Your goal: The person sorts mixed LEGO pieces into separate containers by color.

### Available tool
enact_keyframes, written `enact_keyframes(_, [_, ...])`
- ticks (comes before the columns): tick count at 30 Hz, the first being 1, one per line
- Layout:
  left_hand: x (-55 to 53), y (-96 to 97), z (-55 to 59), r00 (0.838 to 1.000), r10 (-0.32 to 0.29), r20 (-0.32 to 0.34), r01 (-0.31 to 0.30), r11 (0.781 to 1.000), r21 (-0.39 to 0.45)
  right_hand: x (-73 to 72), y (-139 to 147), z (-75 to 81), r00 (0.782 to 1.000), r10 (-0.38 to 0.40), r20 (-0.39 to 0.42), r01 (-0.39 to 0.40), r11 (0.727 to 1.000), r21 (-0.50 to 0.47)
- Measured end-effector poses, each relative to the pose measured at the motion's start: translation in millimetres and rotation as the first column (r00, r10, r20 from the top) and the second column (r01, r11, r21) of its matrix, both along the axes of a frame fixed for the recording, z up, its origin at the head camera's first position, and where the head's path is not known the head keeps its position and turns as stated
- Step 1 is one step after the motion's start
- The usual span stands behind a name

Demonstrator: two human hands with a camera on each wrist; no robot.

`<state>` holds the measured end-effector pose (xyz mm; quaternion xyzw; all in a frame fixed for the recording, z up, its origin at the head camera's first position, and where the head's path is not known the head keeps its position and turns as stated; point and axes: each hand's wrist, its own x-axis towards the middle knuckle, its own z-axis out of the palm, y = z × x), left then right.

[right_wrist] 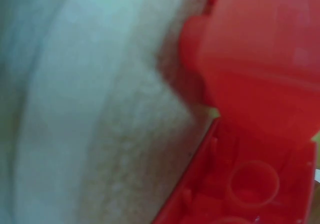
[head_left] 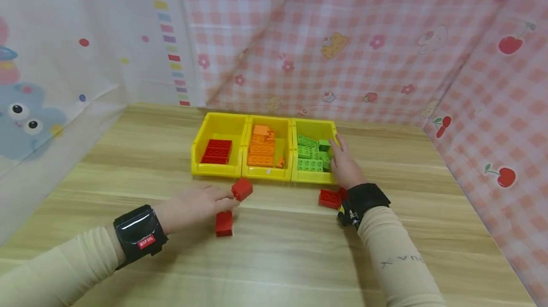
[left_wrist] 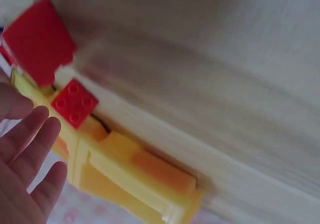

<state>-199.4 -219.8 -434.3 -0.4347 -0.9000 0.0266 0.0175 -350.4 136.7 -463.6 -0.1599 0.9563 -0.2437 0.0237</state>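
My left hand [head_left: 199, 206] reaches over the table with relaxed, spread fingers. In the head view its fingertips are right at a tilted red brick [head_left: 242, 189]; that brick's studs [left_wrist: 75, 102] face the left wrist camera. Another red brick [head_left: 224, 224] stands just below the hand. My right hand [head_left: 346, 166] reaches over the right wall of the yellow bin of green bricks [head_left: 310, 165], its straight fingers beside a darker green brick [head_left: 324, 145]. Two red bricks [head_left: 330, 198] lie near the right wrist, partly hidden by it; a hollow brick underside [right_wrist: 255, 184] faces the right wrist camera.
Three joined yellow bins stand at the back of the table. The left bin [head_left: 217, 170] contains red bricks [head_left: 217, 151], the middle one [head_left: 266, 173] orange bricks [head_left: 261, 147]. Patterned cloth [head_left: 364, 21] hangs behind and at both sides.
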Motion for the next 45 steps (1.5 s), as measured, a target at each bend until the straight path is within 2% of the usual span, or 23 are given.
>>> enact_keyframes(2, [4.7,2.2,-4.6,0.999,-0.040,0.012,0.041,0.998,-0.038,-0.6,2.0,-0.7,1.000,-0.012,0.009,0.012,1.000,0.007])
enact_keyframes(5, [9.4,4.6,-9.8,0.994,-0.099,0.036,0.101,0.994,-0.043,0.0,3.5,-0.9,1.000,-0.022,0.020,0.022,1.000,0.015])
enact_keyframes(9, [11.6,7.6,-12.7,0.989,-0.118,0.093,0.120,0.993,-0.012,1.0,4.0,-0.5,0.999,-0.027,0.018,0.027,0.999,0.018])
enact_keyframes(13, [8.8,6.7,-10.4,0.991,-0.088,0.102,0.087,0.996,0.017,1.3,4.5,-0.2,0.999,-0.029,0.014,0.029,0.999,0.020])
enact_keyframes(17, [-0.3,1.2,-1.5,0.998,-0.046,0.048,0.039,0.991,0.128,1.5,4.6,1.0,0.999,-0.035,0.022,0.034,0.999,0.023])
enact_keyframes(19, [-7.4,-2.5,5.1,0.999,0.016,0.036,-0.023,0.980,0.196,1.6,4.9,1.5,0.999,-0.036,0.020,0.035,0.999,0.021])
enact_keyframes(21, [-15.9,-6.2,11.2,0.994,0.098,0.038,-0.104,0.960,0.259,1.5,5.7,1.1,0.999,-0.037,0.015,0.037,0.999,0.018])
enact_keyframes(24, [-31.2,-10.4,17.5,0.963,0.252,0.099,-0.270,0.910,0.316,1.2,7.6,-0.9,0.999,-0.035,0.001,0.035,0.999,0.020])
enact_keyframes(27, [-47.3,-12.6,16.4,0.909,0.369,0.192,-0.414,0.842,0.346,1.5,8.7,-4.0,1.000,-0.028,-0.007,0.029,0.999,0.021])
enact_keyframes(30, [-61.8,-12.9,10.2,0.857,0.433,0.280,-0.513,0.776,0.367,2.0,7.9,-6.7,1.000,-0.020,-0.013,0.020,0.999,0.024])
enact_keyframes(33, [-72.6,-12.1,3.5,0.820,0.460,0.340,-0.567,0.730,0.381,2.2,5.4,-7.8,1.000,-0.016,-0.023,0.017,1.000,0.022])
enact_keyframes(38, [-84.1,-11.0,-3.8,0.777,0.481,0.406,-0.620,0.697,0.361,0.1,1.4,-8.2,0.999,-0.017,-0.044,0.017,1.000,0.009])
enact_keyframes(40, [-87.1,-11.1,-5.9,0.764,0.487,0.424,-0.633,0.692,0.346,-1.2,1.0,-8.4,0.999,-0.015,-0.051,0.015,1.000,0.012])
enact_keyframes(42, [-89.5,-11.5,-8.1,0.756,0.486,0.437,-0.639,0.693,0.335,-2.2,0.8,-8.0,0.998,-0.012,-0.055,0.013,1.000,0.013])
enact_keyframes(45, [-92.4,-13.0,-11.9,0.756,0.479,0.446,-0.635,0.703,0.320,-3.3,0.6,-7.4,0.998,-0.015,-0.055,0.016,1.000,0.011])
